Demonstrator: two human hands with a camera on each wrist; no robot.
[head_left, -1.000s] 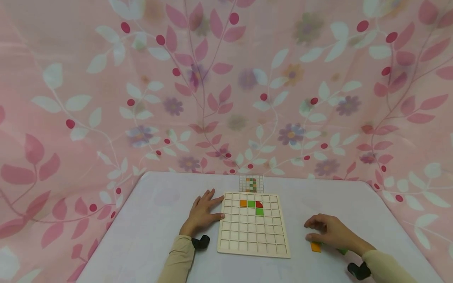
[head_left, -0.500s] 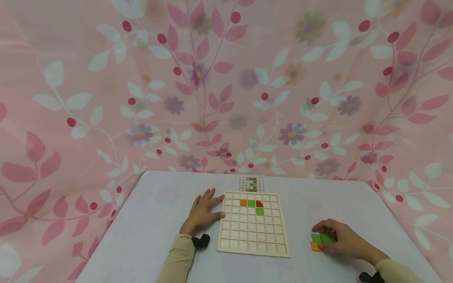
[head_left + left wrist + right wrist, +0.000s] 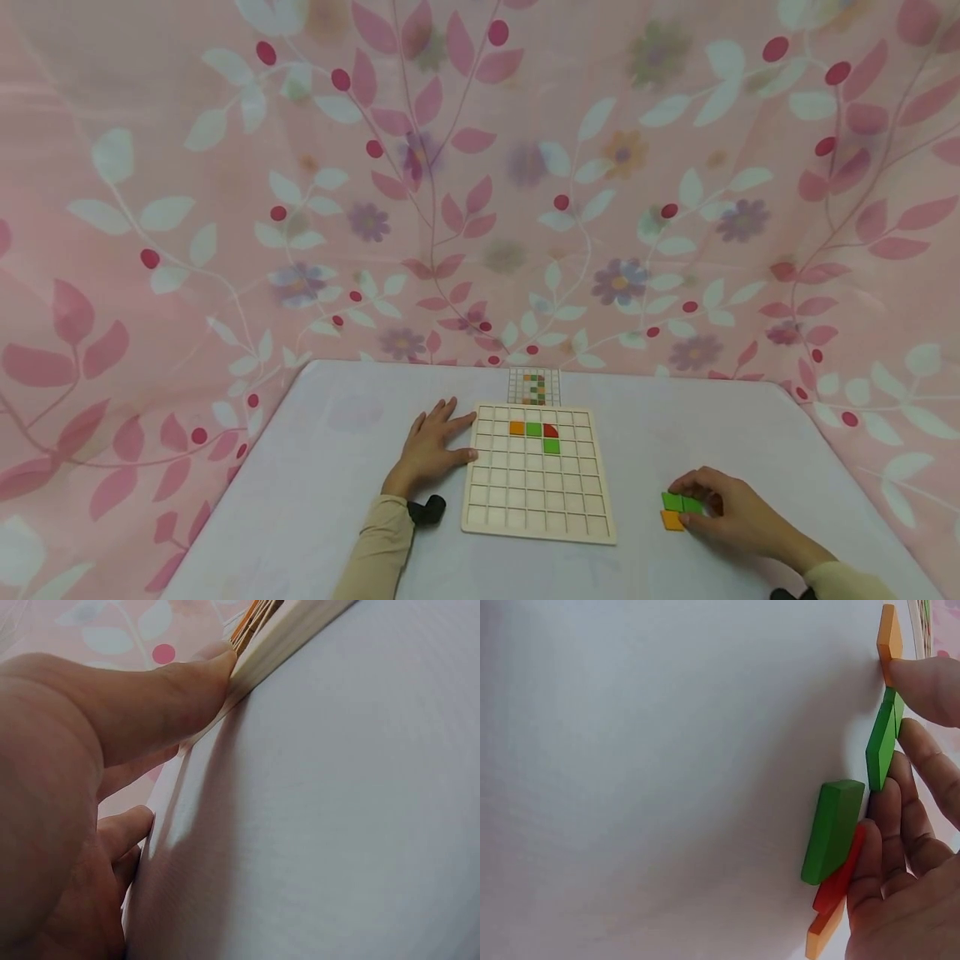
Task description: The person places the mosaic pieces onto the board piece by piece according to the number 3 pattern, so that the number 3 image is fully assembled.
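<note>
head view: left hand (image 3: 430, 450) spread at board (image 3: 536, 502); right hand (image 3: 733, 510) (fingers parted) likely choosing tiles (image 3: 672, 502); next needs pinching.

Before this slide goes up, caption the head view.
Left hand touching the gridded board, right hand at loose tiles.

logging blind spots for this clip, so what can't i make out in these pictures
Head view: the loose red tile that the right wrist view shows, hidden by the right hand.
Head view: the exact shapes on the grid card, too small.
Left wrist view: most of the wooden board, cut off by the top edge.
Right wrist view: part of the right hand, cut off by the right edge.
</note>
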